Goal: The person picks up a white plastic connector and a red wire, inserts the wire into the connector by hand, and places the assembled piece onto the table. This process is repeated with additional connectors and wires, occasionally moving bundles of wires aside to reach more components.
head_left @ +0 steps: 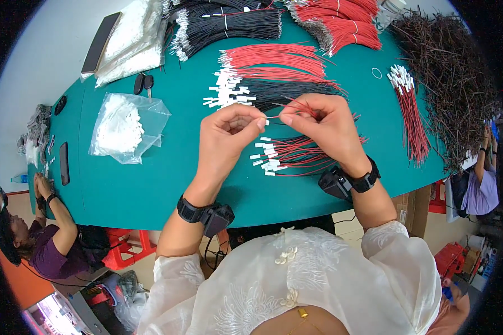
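Observation:
Over the near-middle of the table, my left hand (221,137) pinches a small white connector (267,122) between thumb and forefinger. My right hand (332,125) is closed on thin red wires (300,105), its thumb and fingertip almost meeting the left's at the connector. How far the wire sits in the connector is too small to tell. Just below my hands lies a bunch of red and black wires with white connectors (271,162). Beyond them are a row of black wires (288,89) and rows of red wires (276,57), white connectors at their left ends.
A clear bag of white connectors (119,125) lies left on the green table (179,184), near keys (147,82). Tied black (235,27) and red wire bundles (352,33) fill the back. A finished-looking bunch (411,117) and a dark tangled heap (447,72) lie right. Another person (50,240) sits left.

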Action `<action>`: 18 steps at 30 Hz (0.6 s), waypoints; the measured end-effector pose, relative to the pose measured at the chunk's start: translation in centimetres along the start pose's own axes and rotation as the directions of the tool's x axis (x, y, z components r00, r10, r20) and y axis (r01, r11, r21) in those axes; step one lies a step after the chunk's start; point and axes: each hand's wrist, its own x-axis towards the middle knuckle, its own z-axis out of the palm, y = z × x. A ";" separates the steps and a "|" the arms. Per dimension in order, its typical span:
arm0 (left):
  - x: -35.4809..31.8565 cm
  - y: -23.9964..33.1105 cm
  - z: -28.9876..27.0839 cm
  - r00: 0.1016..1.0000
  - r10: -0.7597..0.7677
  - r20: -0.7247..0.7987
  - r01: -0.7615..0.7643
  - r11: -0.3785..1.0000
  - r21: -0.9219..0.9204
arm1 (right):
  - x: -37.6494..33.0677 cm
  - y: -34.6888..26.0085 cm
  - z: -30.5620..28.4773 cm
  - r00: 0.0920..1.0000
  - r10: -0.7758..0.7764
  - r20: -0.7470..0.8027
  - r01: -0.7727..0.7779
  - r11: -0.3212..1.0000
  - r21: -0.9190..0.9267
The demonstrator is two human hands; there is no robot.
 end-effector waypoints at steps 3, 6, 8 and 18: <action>0.0 0.1 0.1 1.000 0.001 -0.005 -0.001 1.000 0.001 | 0.0 -0.1 0.0 1.000 0.001 -0.011 -0.001 1.000 -0.012; -0.1 0.0 0.1 1.000 0.007 -0.007 -0.007 1.000 0.009 | -0.1 -0.1 0.3 0.999 -0.015 -0.035 0.014 0.999 -0.036; -0.1 -0.1 0.0 1.000 0.017 -0.006 -0.017 1.000 0.023 | -0.1 0.0 0.5 0.996 -0.050 -0.071 0.045 0.996 -0.074; 0.3 -0.2 -0.3 0.993 -0.112 0.034 0.117 0.975 -0.188 | -0.1 0.0 0.2 0.990 -0.059 -0.132 0.055 0.998 -0.036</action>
